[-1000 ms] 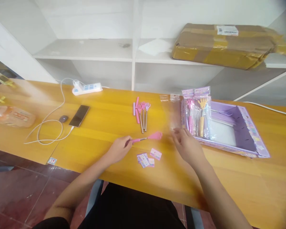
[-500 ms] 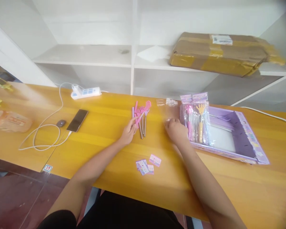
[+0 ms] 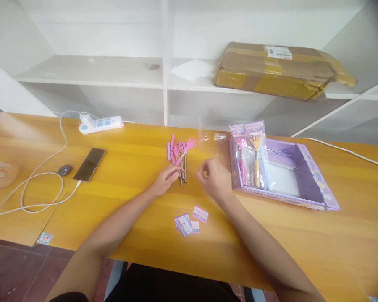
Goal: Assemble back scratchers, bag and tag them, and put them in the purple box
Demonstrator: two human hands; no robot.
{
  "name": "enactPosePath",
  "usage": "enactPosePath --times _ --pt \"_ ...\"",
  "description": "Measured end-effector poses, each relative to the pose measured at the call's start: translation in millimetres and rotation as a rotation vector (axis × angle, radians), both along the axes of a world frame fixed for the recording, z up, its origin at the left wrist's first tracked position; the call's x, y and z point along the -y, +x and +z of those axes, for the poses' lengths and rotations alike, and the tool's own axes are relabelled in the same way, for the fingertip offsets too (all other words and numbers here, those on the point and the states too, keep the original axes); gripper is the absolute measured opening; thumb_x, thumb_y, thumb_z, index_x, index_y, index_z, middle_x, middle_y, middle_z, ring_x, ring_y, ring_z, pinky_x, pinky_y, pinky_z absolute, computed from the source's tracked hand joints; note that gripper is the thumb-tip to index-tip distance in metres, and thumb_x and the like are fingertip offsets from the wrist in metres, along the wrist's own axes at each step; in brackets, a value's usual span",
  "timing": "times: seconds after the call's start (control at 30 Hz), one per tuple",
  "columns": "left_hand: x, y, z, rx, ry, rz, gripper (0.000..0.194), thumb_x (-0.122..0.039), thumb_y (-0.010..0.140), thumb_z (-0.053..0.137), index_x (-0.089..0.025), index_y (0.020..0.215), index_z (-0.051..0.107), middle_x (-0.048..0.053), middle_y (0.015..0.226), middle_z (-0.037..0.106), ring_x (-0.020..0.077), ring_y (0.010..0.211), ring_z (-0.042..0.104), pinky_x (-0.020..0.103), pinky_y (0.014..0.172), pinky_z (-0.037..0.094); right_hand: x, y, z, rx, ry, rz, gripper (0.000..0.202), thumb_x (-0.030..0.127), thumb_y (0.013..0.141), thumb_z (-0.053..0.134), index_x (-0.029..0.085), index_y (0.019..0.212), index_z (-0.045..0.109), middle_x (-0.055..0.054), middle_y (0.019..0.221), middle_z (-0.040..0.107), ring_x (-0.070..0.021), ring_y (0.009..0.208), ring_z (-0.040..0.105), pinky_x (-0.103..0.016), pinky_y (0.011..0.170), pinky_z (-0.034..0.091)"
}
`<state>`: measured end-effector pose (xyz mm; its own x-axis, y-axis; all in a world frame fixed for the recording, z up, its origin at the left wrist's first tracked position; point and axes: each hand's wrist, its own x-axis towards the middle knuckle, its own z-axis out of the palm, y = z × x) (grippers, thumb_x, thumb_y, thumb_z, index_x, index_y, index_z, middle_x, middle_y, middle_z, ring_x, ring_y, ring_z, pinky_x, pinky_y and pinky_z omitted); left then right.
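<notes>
Far left on the yellow table [image 3: 302, 235]: a white cable [image 3: 31, 184] in loops, a small dark mouse [image 3: 64, 170], a black phone [image 3: 89, 164], and behind them a white power strip [image 3: 101, 124]. Centre: left hand [image 3: 165, 179] flat on the table, fingers pinching the thin handle of a pink hand-shaped back scratcher [image 3: 186, 149], its head up and to the right, lying against a small bundle of scratchers [image 3: 178, 157] with metal rods. Below, near the table edge: a few small printed cards [image 3: 190, 220]. Just right of the bundle: right hand [image 3: 214, 178] raised slightly off the table, fingers curled together, blurred; cannot tell whether anything sits between them, though a clear plastic sleeve [image 3: 204, 136] shows faintly above. Further right: a purple box [image 3: 315, 184] with bagged scratchers [image 3: 250, 157] leaning on its left wall. Above on the white shelf [image 3: 91, 77]: a taped brown parcel [image 3: 277, 71].
</notes>
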<state>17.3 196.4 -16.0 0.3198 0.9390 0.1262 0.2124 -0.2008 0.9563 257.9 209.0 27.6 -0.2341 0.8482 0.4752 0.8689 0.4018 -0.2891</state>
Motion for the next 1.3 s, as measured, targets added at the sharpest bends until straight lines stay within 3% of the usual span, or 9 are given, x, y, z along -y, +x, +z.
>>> enactPosePath --times 0.13,0.23,0.4,0.53,0.67,0.8,1.0,1.13,1.3 --pt "4.0 2.7 -1.3 -0.037 0.145 -0.111 0.07 -0.075 0.095 0.062 -0.018 0.135 0.072 0.015 0.126 0.072 0.0327 0.115 0.067 0.044 0.106 0.05 30.4 -37.7 -23.6 -0.051 0.163 0.391 0.002 0.021 0.101 0.061 0.022 0.1 0.062 -0.009 0.097 0.074 -0.0236 0.09 0.068 -0.036 0.076 0.046" --pt "7.3 5.1 -4.4 -0.042 0.158 -0.096 0.062 -0.067 0.098 0.062 -0.021 0.138 0.072 0.016 0.139 0.071 0.0342 0.131 0.063 0.047 0.118 0.043 38.5 -44.9 -34.6 -0.218 0.067 0.482 0.01 0.019 0.1 0.062 0.022 0.109 0.064 -0.011 0.111 0.074 -0.0261 0.105 0.068 -0.04 0.085 0.049" --pt "8.9 5.8 -1.1 0.004 0.128 -0.091 0.047 -0.054 0.109 0.049 -0.022 0.115 0.081 0.011 0.112 0.08 0.0303 0.131 0.065 0.044 0.117 0.044 21.9 -27.7 -45.6 -0.714 -0.132 0.316 0.01 0.027 0.102 0.059 0.023 0.111 0.062 -0.007 0.1 0.064 -0.0227 0.09 0.061 -0.039 0.082 0.05" --pt "8.8 6.8 3.1 -0.035 0.128 -0.122 0.05 -0.056 0.108 0.049 -0.02 0.098 0.082 0.009 0.098 0.078 0.0274 0.112 0.072 0.038 0.103 0.05 5.1 -19.4 -54.0 -0.818 -0.258 0.305 0.03 0.045 0.108 0.053 0.023 0.126 0.062 -0.006 0.1 0.065 -0.021 0.085 0.06 -0.037 0.079 0.052" --pt "9.8 8.5 3.6 -0.065 0.111 -0.167 0.05 -0.058 0.106 0.053 -0.019 0.095 0.082 0.006 0.09 0.076 0.0219 0.089 0.069 0.033 0.088 0.051 0.1 -21.2 -54.4 -0.874 -0.423 0.381 0.04 0.061 0.103 0.059 0.024 0.104 0.073 -0.008 0.107 0.073 -0.0234 0.096 0.067 -0.038 0.089 0.054" --pt "9.7 8.8 5.0 -0.06 0.114 -0.185 0.05 -0.057 0.107 0.054 -0.02 0.093 0.083 0.006 0.087 0.074 0.0218 0.089 0.066 0.033 0.09 0.05 0.4 -24.6 -50.3 -0.962 -0.521 0.381 0.045 0.067 0.098 0.065 0.023 0.094 0.075 -0.005 0.094 0.072 -0.019 0.075 0.062 -0.034 0.073 0.053" --pt "4.7 6.3 6.5 0.117 0.074 -0.103 0.049 -0.064 0.097 0.067 -0.02 0.081 0.082 0.007 0.091 0.064 0.0217 0.089 0.062 0.036 0.09 0.051 -6.1 -20.3 -52.2 -1.184 -0.451 0.201 0.045 0.068 0.099 0.063 0.023 0.092 0.07 0.003 0.066 0.053 -0.0158 0.064 0.05 -0.03 0.066 0.046" --pt "0.3 3.9 5.1 0.183 0.06 -0.04 0.055 -0.068 0.094 0.069 -0.019 0.074 0.081 0.007 0.091 0.062 0.0208 0.087 0.062 0.037 0.089 0.051 -15.0 -13.7 -55.4 -1.355 -0.319 0.061 0.05 0.074 0.101 0.055 0.025 0.092 0.061 0.004 0.071 0.05 -0.0144 0.064 0.048 -0.028 0.062 0.044" --pt "-0.8 3.4 3.5 0.21 0.035 0.098 0.057 -0.067 0.091 0.072 -0.018 0.062 0.073 0.004 0.078 0.063 0.0185 0.078 0.06 0.033 0.083 0.05 -15.2 -14.2 -52.3 -1.479 -0.325 0.065 0.053 0.076 0.101 0.052 0.025 0.087 0.05 0.003 0.078 0.049 -0.011 0.059 0.049 -0.024 0.05 0.044"
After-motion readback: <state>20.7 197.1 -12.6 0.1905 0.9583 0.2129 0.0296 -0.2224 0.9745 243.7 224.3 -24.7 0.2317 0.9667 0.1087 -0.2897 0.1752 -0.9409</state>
